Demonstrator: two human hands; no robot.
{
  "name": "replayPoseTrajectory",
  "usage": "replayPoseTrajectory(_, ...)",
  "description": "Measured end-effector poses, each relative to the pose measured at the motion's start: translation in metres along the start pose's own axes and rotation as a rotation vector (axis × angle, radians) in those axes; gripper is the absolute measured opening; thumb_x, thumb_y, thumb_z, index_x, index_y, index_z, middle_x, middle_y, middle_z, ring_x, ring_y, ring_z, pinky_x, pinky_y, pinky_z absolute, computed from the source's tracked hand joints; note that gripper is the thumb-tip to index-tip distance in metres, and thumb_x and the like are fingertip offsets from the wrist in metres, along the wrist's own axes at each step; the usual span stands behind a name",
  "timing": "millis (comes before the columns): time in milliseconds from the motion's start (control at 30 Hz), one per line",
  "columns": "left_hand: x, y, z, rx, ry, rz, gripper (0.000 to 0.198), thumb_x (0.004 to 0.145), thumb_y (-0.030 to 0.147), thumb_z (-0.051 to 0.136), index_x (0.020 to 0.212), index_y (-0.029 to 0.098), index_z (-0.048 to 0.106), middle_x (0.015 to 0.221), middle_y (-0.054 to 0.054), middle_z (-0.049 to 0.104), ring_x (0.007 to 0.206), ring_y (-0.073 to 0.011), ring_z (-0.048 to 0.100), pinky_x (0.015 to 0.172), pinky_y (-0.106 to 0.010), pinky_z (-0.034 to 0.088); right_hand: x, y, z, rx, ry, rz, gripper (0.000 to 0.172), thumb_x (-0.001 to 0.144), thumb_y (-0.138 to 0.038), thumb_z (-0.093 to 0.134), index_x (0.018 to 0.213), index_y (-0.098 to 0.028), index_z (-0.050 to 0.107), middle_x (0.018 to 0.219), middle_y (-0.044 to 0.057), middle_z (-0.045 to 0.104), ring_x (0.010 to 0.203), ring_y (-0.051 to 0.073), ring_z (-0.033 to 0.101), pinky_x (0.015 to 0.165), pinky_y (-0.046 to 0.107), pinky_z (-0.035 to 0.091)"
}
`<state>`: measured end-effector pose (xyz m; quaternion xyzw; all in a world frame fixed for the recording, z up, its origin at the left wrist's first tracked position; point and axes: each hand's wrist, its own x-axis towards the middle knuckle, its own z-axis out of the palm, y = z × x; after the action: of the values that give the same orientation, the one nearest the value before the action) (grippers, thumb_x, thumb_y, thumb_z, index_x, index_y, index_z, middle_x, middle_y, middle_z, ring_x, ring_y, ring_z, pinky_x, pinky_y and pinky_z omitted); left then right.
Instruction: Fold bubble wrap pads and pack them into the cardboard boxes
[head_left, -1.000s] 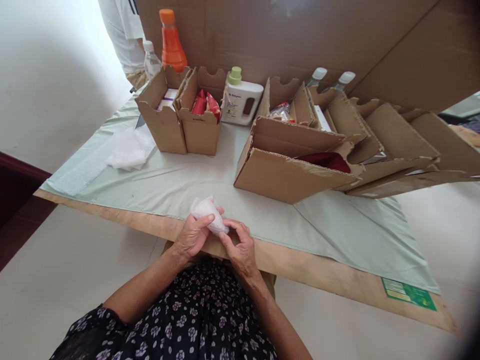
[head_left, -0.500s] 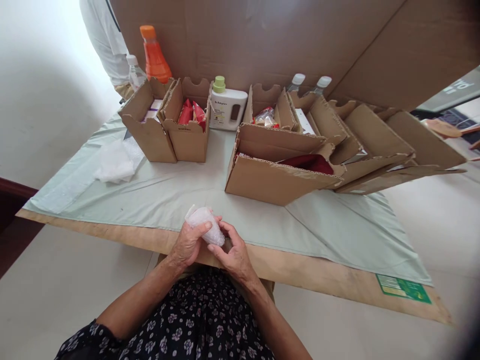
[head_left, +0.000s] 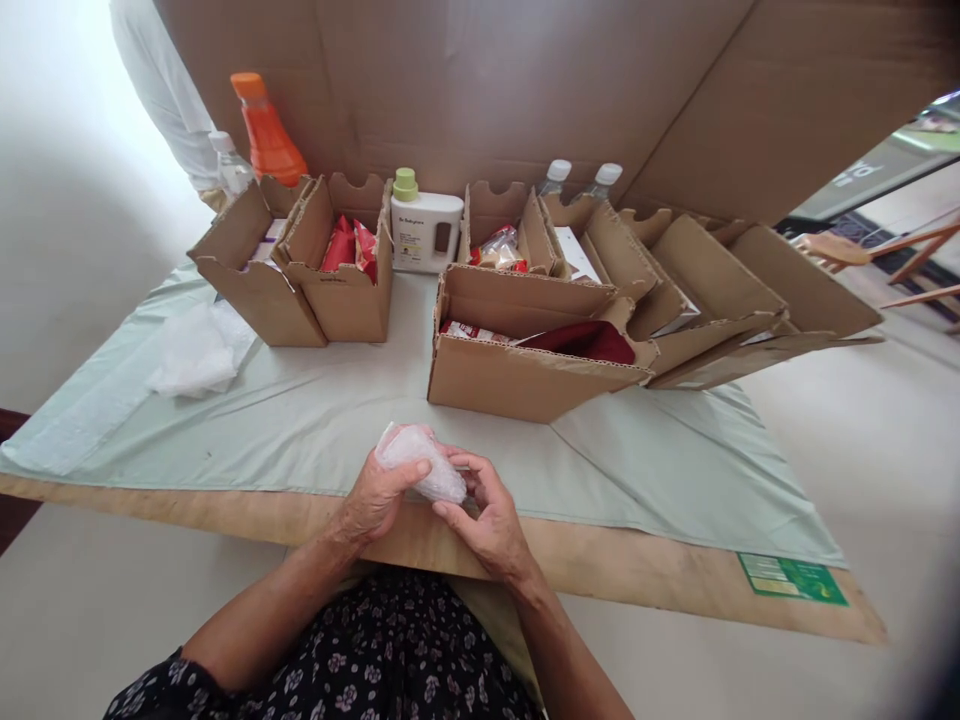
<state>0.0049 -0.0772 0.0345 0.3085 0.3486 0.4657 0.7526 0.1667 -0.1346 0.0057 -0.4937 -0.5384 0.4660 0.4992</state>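
In the head view, my left hand (head_left: 379,495) was closed around a bubble-wrapped bundle (head_left: 424,465), held at six o'clock over the table's near edge (head_left: 247,505), while my right hand (head_left: 487,515) curled its thumb and fingers on the four-o'clock end. Wrapping looked mostly done, I judged; a small edge stood loose at ten o'clock, not yet flattened. Loose wrap (head_left: 199,350) lay unused at ten o'clock from my grip, a cardboard box (head_left: 525,380) between one and two. The bundle's contents, its underside and any fastening were hidden; dark blur obscured four o'clock.
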Motion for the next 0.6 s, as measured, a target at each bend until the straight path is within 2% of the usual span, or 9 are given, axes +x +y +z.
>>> replayPoseTrajectory(100,0.007,-0.005,-0.001,0.079,-0.039,0.052,0.046,0.070,0.036,0.091,0.106,0.017,0.069,0.100,-0.008,0.077,0.094,-0.0239,0.070,0.083,-0.033,0.054,0.006,0.000,-0.003,0.038,-0.010,0.003,0.054,0.084,-0.036,0.076,0.132,-0.027,0.054,0.143,0.013,0.063,0.119,0.024,0.069,0.097,0.037,0.059)
replayPoseTrajectory(200,0.011,-0.006,-0.005,0.171,-0.088,0.056,0.047,0.076,0.040,0.087,0.113,0.018,0.068,0.107,-0.010,0.076,0.099,-0.0266,0.070,0.087,-0.036,0.055,0.010,0.003,-0.006,0.004,0.025,-0.008,0.047,0.085,-0.040,0.077,0.127,-0.026,0.060,0.130,0.010,0.071,0.113,0.024,0.071,0.095,0.036,0.060)
replayPoseTrajectory(267,0.016,0.002,-0.006,0.304,-0.102,0.133,0.053,0.080,0.042,0.083,0.125,0.021,0.065,0.119,-0.012,0.074,0.107,-0.0285,0.069,0.092,-0.038,0.054,0.011,0.005,-0.012,-0.034,0.062,-0.014,0.041,0.085,-0.040,0.076,0.122,-0.025,0.064,0.118,0.008,0.074,0.101,0.022,0.072,0.088,0.034,0.060)
replayPoseTrajectory(333,0.024,0.017,-0.001,0.541,-0.087,0.363,0.060,0.083,0.039,0.079,0.137,0.024,0.060,0.137,-0.013,0.067,0.125,-0.0310,0.063,0.106,-0.043,0.048,0.011,0.005,-0.022,-0.070,0.081,-0.019,0.040,0.085,-0.040,0.076,0.120,-0.025,0.067,0.110,0.006,0.076,0.093,0.021,0.072,0.082,0.032,0.060)
replayPoseTrajectory(400,0.039,0.036,0.009,0.842,-0.054,0.677,0.064,0.083,0.033,0.079,0.143,0.026,0.057,0.154,-0.013,0.054,0.144,-0.0340,0.048,0.121,-0.049,0.033,0.011,0.002,-0.036,-0.107,0.083,-0.025,0.040,0.084,-0.041,0.077,0.119,-0.024,0.069,0.108,0.007,0.076,0.091,0.021,0.073,0.080,0.032,0.060)
replayPoseTrajectory(467,0.058,0.053,0.020,1.119,-0.024,0.929,0.065,0.080,0.026,0.079,0.142,0.028,0.058,0.165,-0.011,0.041,0.154,-0.0374,0.032,0.127,-0.055,0.020,0.010,-0.005,-0.053,-0.156,0.076,-0.050,0.039,0.083,-0.042,0.079,0.117,-0.024,0.071,0.110,0.007,0.077,0.093,0.023,0.074,0.081,0.032,0.061)
replayPoseTrajectory(533,0.078,0.062,0.029,1.293,-0.013,1.055,0.065,0.079,0.020,0.076,0.141,0.027,0.058,0.169,-0.011,0.033,0.158,-0.0396,0.024,0.127,-0.059,0.017,0.010,-0.014,-0.073,-0.220,0.078,-0.110,0.037,0.083,-0.040,0.080,0.117,-0.026,0.072,0.113,0.008,0.076,0.097,0.024,0.074,0.085,0.032,0.061)
replayPoseTrajectory(600,0.093,0.064,0.035,1.340,-0.008,1.083,0.068,0.079,0.017,0.073,0.145,0.025,0.055,0.169,-0.013,0.032,0.158,-0.0399,0.024,0.125,-0.060,0.022,0.009,-0.026,-0.093,-0.280,0.101,-0.191,0.037,0.084,-0.037,0.080,0.119,-0.028,0.072,0.117,0.007,0.076,0.103,0.024,0.074,0.088,0.032,0.061)
